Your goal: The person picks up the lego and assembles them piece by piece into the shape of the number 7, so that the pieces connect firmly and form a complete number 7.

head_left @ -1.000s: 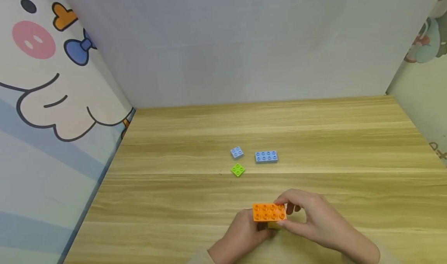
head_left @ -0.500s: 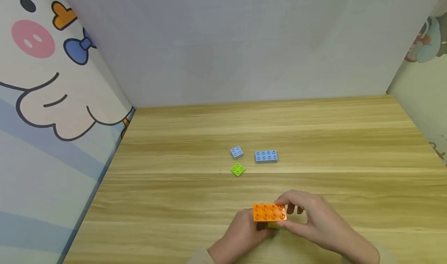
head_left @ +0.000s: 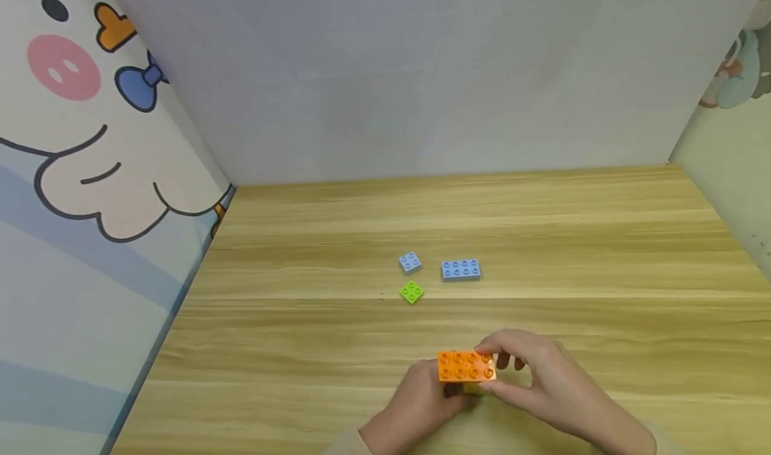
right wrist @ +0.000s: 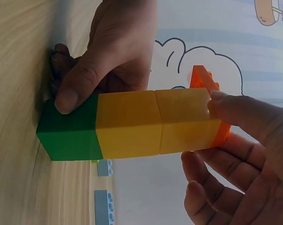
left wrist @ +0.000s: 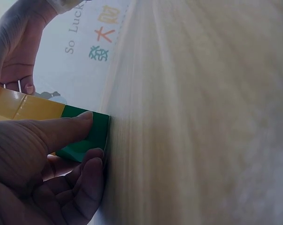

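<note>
A small tower of bricks stands upright on the table between both hands. At its base is a green brick (right wrist: 73, 133), with a lower yellow brick (right wrist: 128, 124) and an upper yellow brick (right wrist: 186, 119) above it. An orange brick (head_left: 466, 366) with two rows of studs caps the stack and sticks out past it to one side. My left hand (head_left: 415, 398) grips the green brick low down, thumb on its near face. Up top, my right hand (head_left: 542, 381) pinches the right end of the orange brick between thumb and forefinger.
Farther back on the wooden table (head_left: 289, 348) lie a small light-blue brick (head_left: 410, 262), a longer light-blue brick (head_left: 460, 269) and a flat lime-green brick (head_left: 412, 292). A grey-white panel (head_left: 446, 94) rises behind the table, and a cartoon-printed panel (head_left: 175, 167) borders the left side.
</note>
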Tool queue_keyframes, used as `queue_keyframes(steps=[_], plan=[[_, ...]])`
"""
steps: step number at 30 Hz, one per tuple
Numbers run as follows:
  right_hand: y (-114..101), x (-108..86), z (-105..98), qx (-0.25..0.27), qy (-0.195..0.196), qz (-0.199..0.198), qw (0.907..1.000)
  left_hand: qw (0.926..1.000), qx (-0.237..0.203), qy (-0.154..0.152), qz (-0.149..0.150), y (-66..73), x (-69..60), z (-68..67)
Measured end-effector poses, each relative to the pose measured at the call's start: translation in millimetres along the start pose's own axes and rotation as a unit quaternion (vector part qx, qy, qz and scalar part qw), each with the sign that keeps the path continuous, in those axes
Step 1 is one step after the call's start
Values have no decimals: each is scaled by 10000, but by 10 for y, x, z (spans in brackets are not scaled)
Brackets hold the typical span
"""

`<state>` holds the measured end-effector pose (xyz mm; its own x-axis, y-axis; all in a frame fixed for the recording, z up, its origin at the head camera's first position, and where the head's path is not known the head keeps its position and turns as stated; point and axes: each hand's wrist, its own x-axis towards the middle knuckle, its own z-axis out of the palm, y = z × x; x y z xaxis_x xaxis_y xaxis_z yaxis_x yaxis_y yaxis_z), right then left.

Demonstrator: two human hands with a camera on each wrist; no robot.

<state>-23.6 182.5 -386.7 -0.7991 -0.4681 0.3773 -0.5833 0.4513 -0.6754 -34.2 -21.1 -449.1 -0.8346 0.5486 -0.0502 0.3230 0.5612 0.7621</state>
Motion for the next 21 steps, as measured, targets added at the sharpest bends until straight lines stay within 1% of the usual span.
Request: queue_keyframes(steps=[9,15,21], plan=[[-2,-1,7,84,50,-5,10000,9999,-40,-32,-86,10,-3,-4],[-3,-1,8,183,60,19,9998,9999,-130,-33,-42,20,-10,-20],[-3,-9,5,353,6,62,9994,9999,-108,-69,-53,28,-14,-22]])
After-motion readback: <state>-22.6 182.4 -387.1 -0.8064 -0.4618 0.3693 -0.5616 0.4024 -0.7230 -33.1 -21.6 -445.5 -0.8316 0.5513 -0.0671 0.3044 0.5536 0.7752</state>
